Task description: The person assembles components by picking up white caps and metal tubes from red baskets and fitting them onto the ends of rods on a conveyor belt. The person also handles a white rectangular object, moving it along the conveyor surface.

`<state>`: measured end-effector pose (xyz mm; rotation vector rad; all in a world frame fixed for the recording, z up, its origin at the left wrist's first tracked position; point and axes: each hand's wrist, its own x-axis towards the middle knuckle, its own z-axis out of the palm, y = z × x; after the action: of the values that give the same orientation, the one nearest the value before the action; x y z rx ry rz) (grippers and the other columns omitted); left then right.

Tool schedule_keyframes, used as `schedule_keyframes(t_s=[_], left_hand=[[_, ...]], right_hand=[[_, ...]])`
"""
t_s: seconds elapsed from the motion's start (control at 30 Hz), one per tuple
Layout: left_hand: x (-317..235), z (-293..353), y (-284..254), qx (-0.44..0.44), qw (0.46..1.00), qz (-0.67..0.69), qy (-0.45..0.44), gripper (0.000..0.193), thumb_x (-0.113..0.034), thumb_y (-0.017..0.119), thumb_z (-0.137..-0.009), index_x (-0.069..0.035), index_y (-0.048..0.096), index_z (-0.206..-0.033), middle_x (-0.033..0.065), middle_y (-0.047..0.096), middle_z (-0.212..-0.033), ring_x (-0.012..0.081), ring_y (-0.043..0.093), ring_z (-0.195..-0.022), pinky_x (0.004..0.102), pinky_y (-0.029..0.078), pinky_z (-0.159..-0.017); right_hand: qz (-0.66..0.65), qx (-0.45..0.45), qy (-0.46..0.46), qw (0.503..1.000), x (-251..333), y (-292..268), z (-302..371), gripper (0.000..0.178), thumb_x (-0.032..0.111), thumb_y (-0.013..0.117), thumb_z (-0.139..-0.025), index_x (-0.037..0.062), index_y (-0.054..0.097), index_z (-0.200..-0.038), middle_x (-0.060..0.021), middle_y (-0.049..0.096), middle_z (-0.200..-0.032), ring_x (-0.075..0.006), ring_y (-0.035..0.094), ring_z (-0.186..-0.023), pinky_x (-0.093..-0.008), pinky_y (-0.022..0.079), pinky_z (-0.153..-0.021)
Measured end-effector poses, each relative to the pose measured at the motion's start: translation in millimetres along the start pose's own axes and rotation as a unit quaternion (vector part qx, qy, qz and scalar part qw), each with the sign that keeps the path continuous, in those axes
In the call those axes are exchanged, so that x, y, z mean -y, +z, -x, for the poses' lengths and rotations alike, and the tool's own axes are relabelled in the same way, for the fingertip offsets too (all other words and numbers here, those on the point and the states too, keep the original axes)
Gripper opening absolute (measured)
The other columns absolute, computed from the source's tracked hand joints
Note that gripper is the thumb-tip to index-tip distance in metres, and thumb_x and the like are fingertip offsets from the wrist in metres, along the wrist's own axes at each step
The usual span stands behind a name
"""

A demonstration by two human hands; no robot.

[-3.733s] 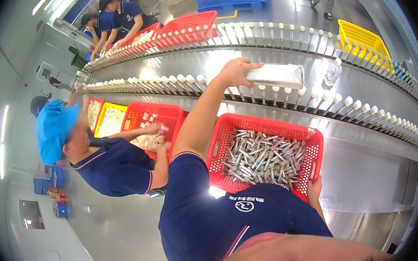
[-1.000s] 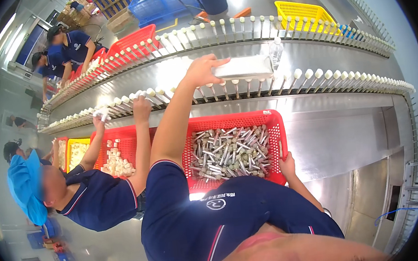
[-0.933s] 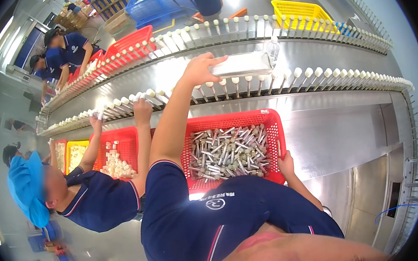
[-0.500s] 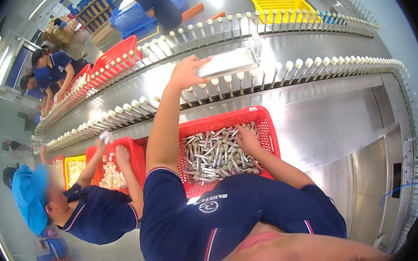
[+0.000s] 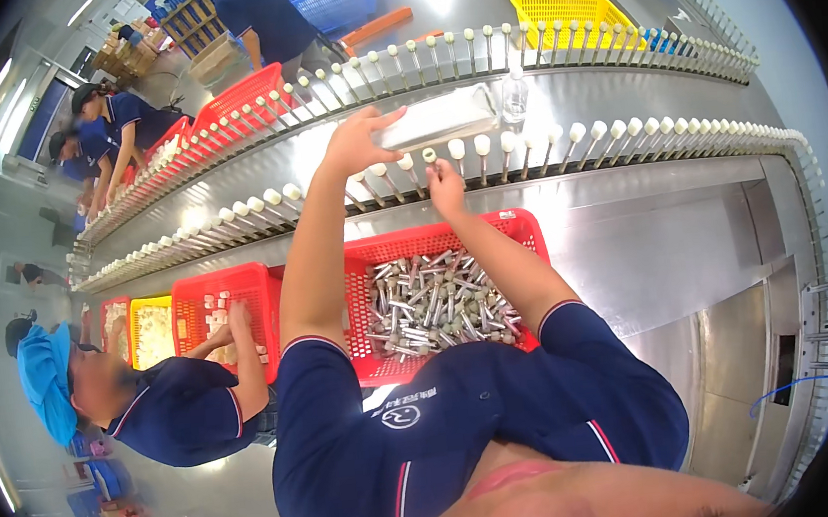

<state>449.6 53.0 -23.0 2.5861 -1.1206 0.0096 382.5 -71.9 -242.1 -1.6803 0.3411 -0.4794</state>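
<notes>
While I watched the left hand [image 5: 355,143] grip the box [image 5: 444,117], the right hand [image 5: 445,190] pinched a rod [image 5: 429,155]; slackness might have dropped it.

Bright, glare on steel counter [image 5: 631,238], bent edges

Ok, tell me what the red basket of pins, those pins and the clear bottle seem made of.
Red basket: probably glossy plastic, given its evenly perforated walls. Pins: apparently shiny metal shafts, silvery with highlights; heads unclear. Bottle: smooth, see-through; plastic or glass.
</notes>
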Motion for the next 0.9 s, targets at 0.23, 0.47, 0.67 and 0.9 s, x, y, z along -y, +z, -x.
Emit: schedule_keyframes(t_s=[0.23, 0.47, 0.67, 0.9], left_hand=[[16.7, 15.0, 26.4, 0.024, 0.998, 0.002, -0.061, 0.080, -0.039, 0.079, -0.057, -0.034, 0.053, -0.132, 0.0115, 0.058, -0.107, 0.0304, 0.058, -0.099, 0.0367, 0.046, -0.087], [-2.5, 3.5, -0.7, -0.004, 1.000, 0.004, -0.017, 0.077, -0.032, 0.080, -0.061, -0.029, 0.053, -0.133, 0.0081, 0.055, -0.096, 0.0254, 0.056, -0.091, 0.0330, 0.044, -0.084], [5.6, 12.4, 35.8, 0.043, 0.998, -0.009, -0.040, 0.076, -0.034, 0.078, -0.059, -0.031, 0.054, -0.131, 0.0081, 0.056, -0.095, 0.0262, 0.057, -0.092, 0.0342, 0.045, -0.084], [-8.6, -1.2, 30.6, 0.021, 1.000, -0.004, -0.022, 0.076, -0.035, 0.078, -0.059, -0.031, 0.054, -0.131, 0.0078, 0.056, -0.096, 0.0267, 0.056, -0.094, 0.0349, 0.046, -0.084]], right_hand=[[0.040, -0.069, -0.065, 0.995, -12.8, -32.1, -11.3, 0.027, 0.017, 0.058, -0.090, 0.0000, 0.057, -0.110, -0.0208, 0.063, -0.077, -0.0339, 0.064, -0.071, -0.0407, 0.048, -0.066], [-0.030, -0.080, -0.098, 0.992, 24.7, -81.9, -17.6, 0.018, 0.018, 0.056, -0.092, 0.0000, 0.056, -0.096, -0.0113, 0.057, -0.068, -0.0179, 0.050, -0.059, -0.0318, 0.042, -0.057], [0.009, -0.050, -0.131, 0.990, -8.1, -112.8, 24.1, 0.019, 0.015, 0.055, -0.091, 0.0016, 0.057, -0.103, -0.0169, 0.058, -0.073, -0.0287, 0.053, -0.060, -0.0365, 0.043, -0.058], [0.131, 0.139, -0.156, 0.969, -59.7, -146.4, 107.6, 0.022, 0.011, 0.055, -0.087, 0.0060, 0.058, -0.108, -0.0180, 0.064, -0.084, -0.0335, 0.064, -0.075, -0.0422, 0.050, -0.065]])
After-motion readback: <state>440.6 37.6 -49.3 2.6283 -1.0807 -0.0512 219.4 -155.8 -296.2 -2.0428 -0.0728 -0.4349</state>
